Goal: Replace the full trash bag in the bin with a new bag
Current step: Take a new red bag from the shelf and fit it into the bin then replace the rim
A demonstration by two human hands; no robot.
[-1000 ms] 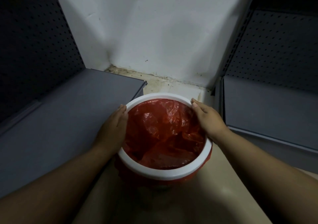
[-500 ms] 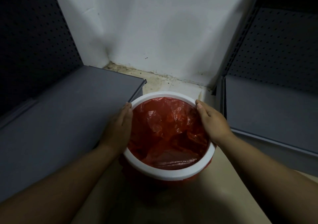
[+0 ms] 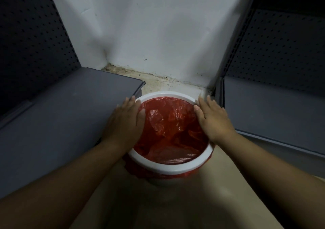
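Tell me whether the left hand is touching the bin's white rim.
Touching. The head view shows the left hand laid flat over the left side of the white rim, covering that stretch of it, with the thumb lying over the red bag inside.

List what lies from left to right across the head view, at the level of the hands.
Left shelf → left hand → red bag inside the white-rimmed bin → right hand → right shelf.
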